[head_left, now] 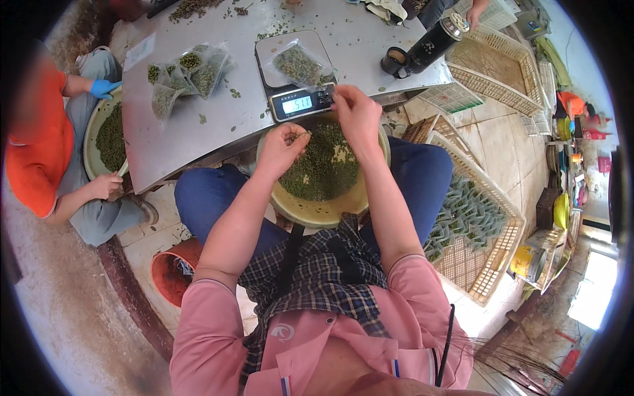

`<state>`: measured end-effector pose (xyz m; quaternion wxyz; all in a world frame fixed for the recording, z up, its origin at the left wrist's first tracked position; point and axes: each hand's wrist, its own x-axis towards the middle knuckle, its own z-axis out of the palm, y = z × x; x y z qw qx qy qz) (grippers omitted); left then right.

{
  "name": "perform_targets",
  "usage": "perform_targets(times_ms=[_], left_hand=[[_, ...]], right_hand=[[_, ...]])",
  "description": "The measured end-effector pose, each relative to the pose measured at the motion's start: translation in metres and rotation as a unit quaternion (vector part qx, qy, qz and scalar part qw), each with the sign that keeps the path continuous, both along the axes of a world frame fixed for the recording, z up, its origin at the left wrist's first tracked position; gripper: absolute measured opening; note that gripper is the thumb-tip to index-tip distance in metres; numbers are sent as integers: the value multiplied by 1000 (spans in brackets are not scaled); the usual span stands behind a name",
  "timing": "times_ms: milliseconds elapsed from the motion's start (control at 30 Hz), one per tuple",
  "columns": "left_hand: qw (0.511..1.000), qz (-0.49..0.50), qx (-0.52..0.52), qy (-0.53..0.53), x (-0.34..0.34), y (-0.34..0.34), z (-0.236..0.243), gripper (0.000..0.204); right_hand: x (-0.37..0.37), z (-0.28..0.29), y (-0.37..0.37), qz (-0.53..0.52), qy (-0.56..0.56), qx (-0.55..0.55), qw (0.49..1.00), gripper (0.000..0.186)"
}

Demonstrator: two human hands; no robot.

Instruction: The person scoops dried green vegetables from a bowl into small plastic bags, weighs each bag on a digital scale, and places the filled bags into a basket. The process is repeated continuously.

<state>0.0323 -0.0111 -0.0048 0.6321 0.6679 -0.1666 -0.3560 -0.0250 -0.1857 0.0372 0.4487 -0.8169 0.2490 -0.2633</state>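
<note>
A digital scale (290,100) with a lit display stands at the table's near edge. On its pan lies a clear plastic bag (298,65) filled with small green berries that look like green peppercorns. My left hand (284,148) is closed in a pinch over the left rim of a wide yellowish basin (297,208), with a few green bits at its fingertips. More loose green peppercorns (320,165) lie in that basin between my knees. My right hand (357,117) is pinched beside the scale's right corner, near the bag's end; what its fingertips hold, if anything, is too small to make out.
Several filled bags (191,76) lie on the metal table (218,135). A black thermos (432,46) and its cup (396,63) stand at the right. A crate (492,274) of packed bags sits right of my knee. A blue-gloved co-worker (39,145) handles another basin (92,155).
</note>
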Motion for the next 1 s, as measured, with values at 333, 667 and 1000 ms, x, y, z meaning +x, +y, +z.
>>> perform_targets(times_ms=[333,667,1000], left_hand=[[982,-49,56,-174,-14,-2,-1,18],[981,-42,76,-171,-14,0,17,14],[974,-26,32,-221,-10,1,10,17]], right_hand=[[-61,-38,29,81,80,329,938,14],[-61,-49,13,3,24,55,998,17],[5,-14,3,8,-59,-103,993,20]])
